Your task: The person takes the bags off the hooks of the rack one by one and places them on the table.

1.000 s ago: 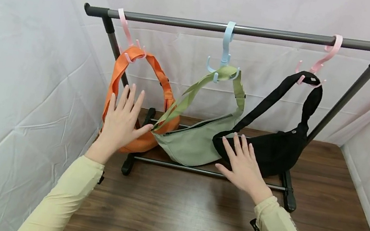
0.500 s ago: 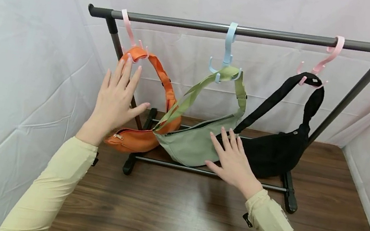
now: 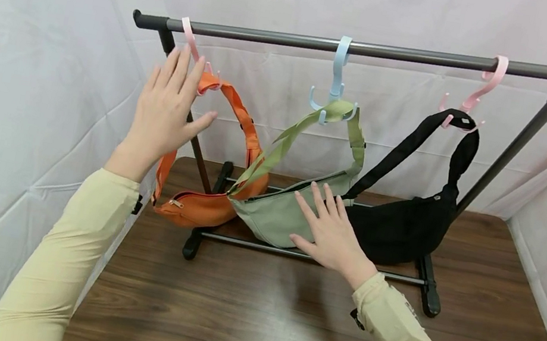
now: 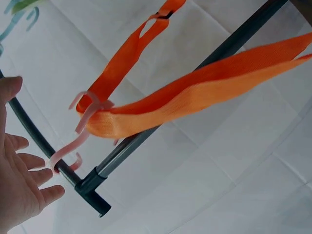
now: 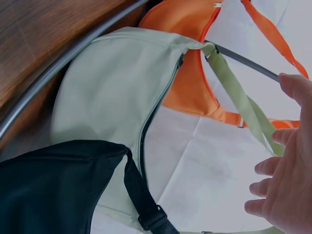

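My left hand (image 3: 164, 107), fingers straight and thumb spread, is raised in front of the orange sling bag's strap and the left pink hook (image 3: 190, 39). It holds nothing; in the left wrist view a gap shows between its fingers and the hook (image 4: 73, 144). The orange sling bag (image 3: 196, 209) hangs by its strap (image 4: 161, 105) from that hook. Lower down, my right hand (image 3: 333, 238) is spread with nothing in it, overlapping the sage green sling bag (image 3: 276, 219) and the black sling bag (image 3: 399, 228). The green bag hangs on a light blue hook (image 3: 338, 70), the black one on a pink hook (image 3: 490, 83).
A dark metal rack (image 3: 412, 55) carries all the hooks on its top bar and stands on a brown wood-look surface (image 3: 237, 321). Its lower bar (image 3: 250, 243) runs beneath the bags. White sheeting (image 3: 20, 92) encloses the left, back and right sides.
My left hand has risen and moved left, from the orange bag's body to near its hook, uncovering the zip. My right hand has drifted left, from the black bag toward the green one.
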Demonstrator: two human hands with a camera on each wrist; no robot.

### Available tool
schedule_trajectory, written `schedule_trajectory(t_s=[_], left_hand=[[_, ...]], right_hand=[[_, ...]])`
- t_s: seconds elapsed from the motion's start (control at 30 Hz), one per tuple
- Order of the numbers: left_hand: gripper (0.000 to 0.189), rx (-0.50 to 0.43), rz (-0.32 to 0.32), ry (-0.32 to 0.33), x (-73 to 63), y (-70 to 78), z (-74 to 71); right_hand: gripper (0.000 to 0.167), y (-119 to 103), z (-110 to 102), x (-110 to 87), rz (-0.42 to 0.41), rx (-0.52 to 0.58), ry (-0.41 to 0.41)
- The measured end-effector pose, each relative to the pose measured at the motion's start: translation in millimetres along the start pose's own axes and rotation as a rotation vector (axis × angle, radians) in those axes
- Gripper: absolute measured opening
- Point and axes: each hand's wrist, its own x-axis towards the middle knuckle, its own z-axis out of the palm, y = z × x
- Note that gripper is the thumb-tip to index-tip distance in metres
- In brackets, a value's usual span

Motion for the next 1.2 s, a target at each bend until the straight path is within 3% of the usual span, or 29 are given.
schedule_trajectory(t_s=[0.13,0.27,0.43,0.6,0.8,0.97,1.2], left_hand=[[0.065,-0.006,0.009,0.046,16.7,-3.5,-9.0],[0.057,-0.001,0.043,0.141,33.1,-8.8,-14.8],[0.046,-0.015,0.064,0.237,48.6,-14.7,-16.0],[0.037,-0.036,0.061,0.289,59.9,-20.0,-15.6],[0.039,-0.028,0.015,0.243,64.9,-24.8,-17.9],[0.042,-0.029,-0.045,0.189,67.6,-26.8,-19.3],[0.037,-0.037,-0.084,0.169,70.6,-25.3,-21.3]], right_hand=[[0.072,-4.8,3.4,1.0,-0.022,-0.005,0.007],[0.072,-9.1,6.0,1.1,-0.039,-0.01,0.022],[0.072,-12.6,8.7,1.0,-0.035,-0.011,0.006],[0.073,-16.1,11.3,0.4,-0.046,-0.011,-0.001],[0.072,-16.9,18.1,0.2,-0.068,-0.001,0.007],[0.072,-19.8,18.5,1.8,-0.058,-0.021,-0.035],[0.07,-21.2,21.2,4.3,-0.067,-0.025,-0.052]])
